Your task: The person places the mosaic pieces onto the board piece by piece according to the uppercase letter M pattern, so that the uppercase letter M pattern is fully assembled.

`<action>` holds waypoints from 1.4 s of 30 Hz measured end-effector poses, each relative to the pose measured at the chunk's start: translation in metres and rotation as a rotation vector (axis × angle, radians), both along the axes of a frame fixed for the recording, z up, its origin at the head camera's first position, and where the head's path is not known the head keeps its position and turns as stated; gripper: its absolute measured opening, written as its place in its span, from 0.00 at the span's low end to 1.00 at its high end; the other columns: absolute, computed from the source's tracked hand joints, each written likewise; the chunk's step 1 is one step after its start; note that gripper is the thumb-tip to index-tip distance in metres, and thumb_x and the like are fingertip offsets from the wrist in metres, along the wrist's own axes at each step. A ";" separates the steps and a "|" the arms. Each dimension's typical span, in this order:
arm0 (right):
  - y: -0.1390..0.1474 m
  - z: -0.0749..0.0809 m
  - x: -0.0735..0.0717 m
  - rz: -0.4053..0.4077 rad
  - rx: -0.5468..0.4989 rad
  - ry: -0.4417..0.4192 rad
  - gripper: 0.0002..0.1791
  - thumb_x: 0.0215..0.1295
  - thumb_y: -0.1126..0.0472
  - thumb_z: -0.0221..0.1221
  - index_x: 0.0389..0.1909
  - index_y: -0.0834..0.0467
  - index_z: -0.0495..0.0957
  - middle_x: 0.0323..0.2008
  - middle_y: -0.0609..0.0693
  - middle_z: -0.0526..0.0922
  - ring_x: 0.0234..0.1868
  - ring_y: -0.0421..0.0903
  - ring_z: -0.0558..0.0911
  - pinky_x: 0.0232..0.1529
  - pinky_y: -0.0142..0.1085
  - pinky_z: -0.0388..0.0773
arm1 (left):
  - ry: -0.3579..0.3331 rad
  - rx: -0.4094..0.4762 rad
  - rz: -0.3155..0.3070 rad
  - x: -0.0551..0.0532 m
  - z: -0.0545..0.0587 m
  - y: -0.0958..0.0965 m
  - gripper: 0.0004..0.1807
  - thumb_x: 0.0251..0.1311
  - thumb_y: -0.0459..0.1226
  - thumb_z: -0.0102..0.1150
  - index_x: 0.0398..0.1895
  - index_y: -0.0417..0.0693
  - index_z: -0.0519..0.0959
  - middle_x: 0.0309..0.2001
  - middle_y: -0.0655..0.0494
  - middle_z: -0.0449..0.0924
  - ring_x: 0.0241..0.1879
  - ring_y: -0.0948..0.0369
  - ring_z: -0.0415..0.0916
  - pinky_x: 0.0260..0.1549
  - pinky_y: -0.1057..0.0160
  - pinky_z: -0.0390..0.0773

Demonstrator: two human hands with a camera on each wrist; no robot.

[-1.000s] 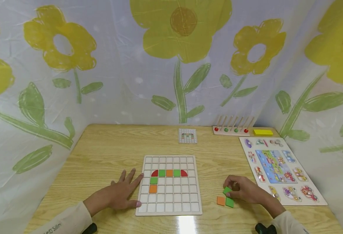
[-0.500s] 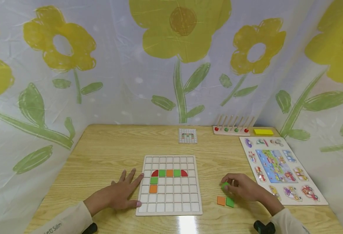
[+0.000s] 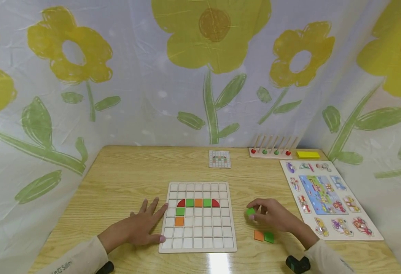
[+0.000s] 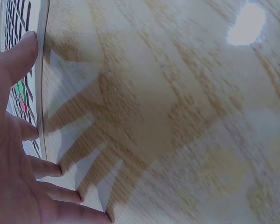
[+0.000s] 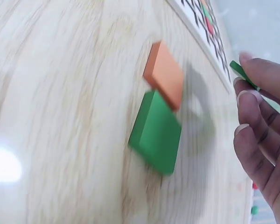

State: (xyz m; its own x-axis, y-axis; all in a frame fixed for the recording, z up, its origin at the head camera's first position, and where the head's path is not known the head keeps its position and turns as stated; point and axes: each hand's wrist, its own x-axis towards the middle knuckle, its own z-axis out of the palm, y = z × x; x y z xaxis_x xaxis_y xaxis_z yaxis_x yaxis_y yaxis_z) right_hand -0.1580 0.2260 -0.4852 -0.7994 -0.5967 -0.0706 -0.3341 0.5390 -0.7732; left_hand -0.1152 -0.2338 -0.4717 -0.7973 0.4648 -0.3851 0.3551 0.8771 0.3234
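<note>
My right hand [image 3: 272, 214] pinches a green square tile [image 3: 250, 211] between thumb and fingers, held above the table to the right of the grid board; the right wrist view shows this tile [image 5: 243, 73] edge-on. Below that hand, an orange tile [image 3: 258, 236] and another green tile [image 3: 269, 237] lie side by side on the tabletop. My left hand [image 3: 144, 226] lies spread, its thumb and a fingertip touching the left edge of the white grid board [image 3: 198, 247]. On the board, a row of red, green and orange pieces has a green and an orange tile beneath its left end.
A small pattern card [image 3: 219, 159] lies behind the board. At the back right stand a peg rack [image 3: 270, 153] with red and green beads and a yellow block [image 3: 307, 155]. A picture puzzle board [image 3: 327, 201] lies on the right. Flowered cloth surrounds the table.
My right hand has lifted the green tile away from the two other loose tiles and moved left, toward the grid board. The left hand stays in place.
</note>
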 end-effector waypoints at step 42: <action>-0.086 0.002 -0.003 -0.047 -0.041 0.005 0.14 0.67 0.60 0.66 0.52 0.58 0.83 0.34 0.44 0.81 0.20 0.33 0.67 0.23 0.26 0.65 | -0.006 -0.008 0.013 -0.001 -0.002 0.000 0.57 0.58 0.69 0.57 0.82 0.50 0.48 0.79 0.32 0.41 0.73 0.23 0.40 0.50 0.16 0.60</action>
State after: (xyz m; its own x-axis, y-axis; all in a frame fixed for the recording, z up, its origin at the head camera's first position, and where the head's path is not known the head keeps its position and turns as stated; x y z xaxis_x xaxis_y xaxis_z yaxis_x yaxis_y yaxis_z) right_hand -0.1613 0.1397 -0.4836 -0.8267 -0.5610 -0.0425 -0.3133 0.5217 -0.7935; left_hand -0.1166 -0.2343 -0.4739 -0.8010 0.4511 -0.3936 0.3417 0.8843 0.3181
